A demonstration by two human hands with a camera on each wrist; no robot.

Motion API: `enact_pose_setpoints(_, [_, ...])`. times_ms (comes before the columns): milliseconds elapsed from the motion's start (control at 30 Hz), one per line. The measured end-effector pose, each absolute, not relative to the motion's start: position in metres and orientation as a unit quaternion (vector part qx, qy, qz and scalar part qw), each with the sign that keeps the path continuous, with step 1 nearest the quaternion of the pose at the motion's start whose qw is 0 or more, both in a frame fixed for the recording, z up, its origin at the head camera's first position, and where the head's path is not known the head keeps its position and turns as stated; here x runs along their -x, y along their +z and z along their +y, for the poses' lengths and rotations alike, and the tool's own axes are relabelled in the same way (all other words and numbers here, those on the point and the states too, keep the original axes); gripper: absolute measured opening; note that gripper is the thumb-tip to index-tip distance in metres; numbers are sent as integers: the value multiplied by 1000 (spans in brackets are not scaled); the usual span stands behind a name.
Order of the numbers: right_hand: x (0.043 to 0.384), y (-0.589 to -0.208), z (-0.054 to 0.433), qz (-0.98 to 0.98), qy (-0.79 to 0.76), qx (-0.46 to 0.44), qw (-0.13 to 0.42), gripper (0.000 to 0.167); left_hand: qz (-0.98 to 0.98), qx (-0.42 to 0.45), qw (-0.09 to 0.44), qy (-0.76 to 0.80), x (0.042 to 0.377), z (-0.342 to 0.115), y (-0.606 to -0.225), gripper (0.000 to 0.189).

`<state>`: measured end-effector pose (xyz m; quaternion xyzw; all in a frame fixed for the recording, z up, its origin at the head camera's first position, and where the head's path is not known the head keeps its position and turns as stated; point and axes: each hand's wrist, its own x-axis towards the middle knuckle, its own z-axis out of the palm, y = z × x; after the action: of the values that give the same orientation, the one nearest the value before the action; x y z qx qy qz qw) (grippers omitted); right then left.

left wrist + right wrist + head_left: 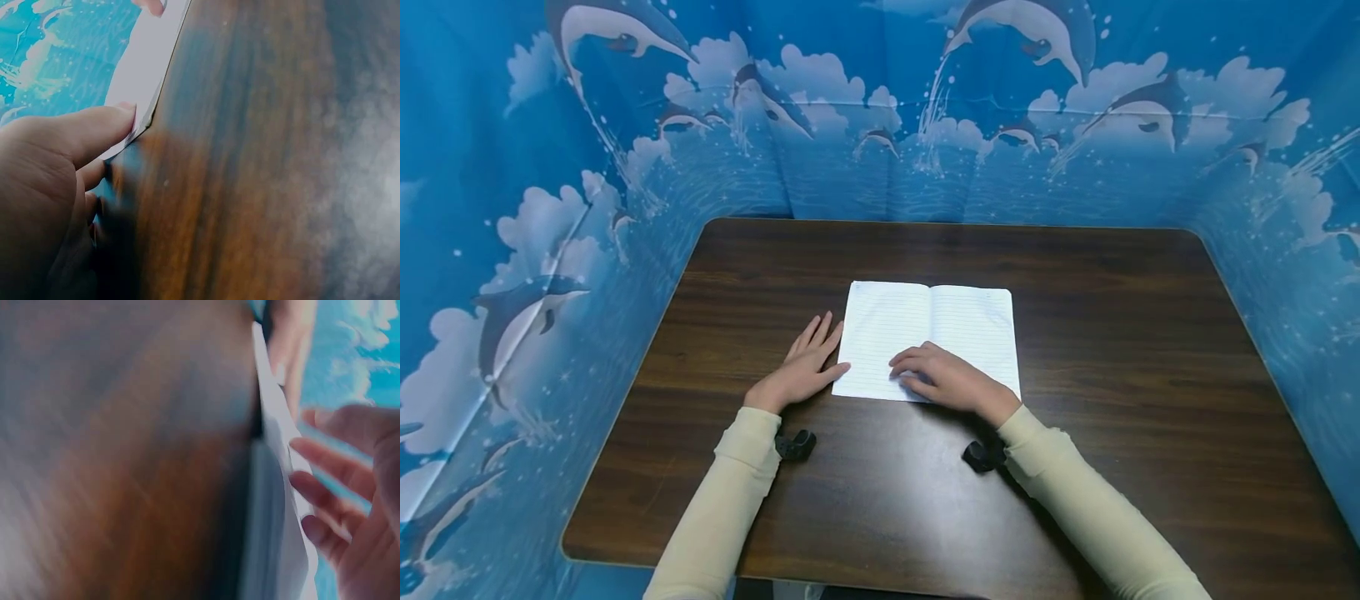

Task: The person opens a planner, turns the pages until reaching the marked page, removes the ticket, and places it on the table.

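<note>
The ruled notebook [926, 321] is touched by the left hand [799, 372], grip wide; overhung by the right hand [951, 380], grip relaxed.

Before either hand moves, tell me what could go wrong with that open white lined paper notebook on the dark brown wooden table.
The notebook might slide or swivel: the bare left hand overlaps only its left edge with the thumb, near the lower corner.

The bare right hand has its fingers over the left page, so a sideways sweep could crease or drag the paper.
</note>
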<state>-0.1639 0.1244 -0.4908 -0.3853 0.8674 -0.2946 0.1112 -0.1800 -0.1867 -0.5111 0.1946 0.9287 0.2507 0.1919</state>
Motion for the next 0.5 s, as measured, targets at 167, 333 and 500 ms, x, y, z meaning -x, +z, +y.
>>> enact_pose_setpoints(167, [174, -472, 159, 881, -345, 318, 67, 26, 928, -198, 183, 257, 189, -182, -508, 84])
enact_pose_setpoints(333, [177, -479, 205, 926, -345, 154, 3, 26, 925, -204, 179, 265, 179, -183, -509, 84])
enact_pose_setpoints(500, [181, -491, 234, 955, -288, 65, 26, 54, 925, -205, 168, 273, 170, -186, -510, 85])
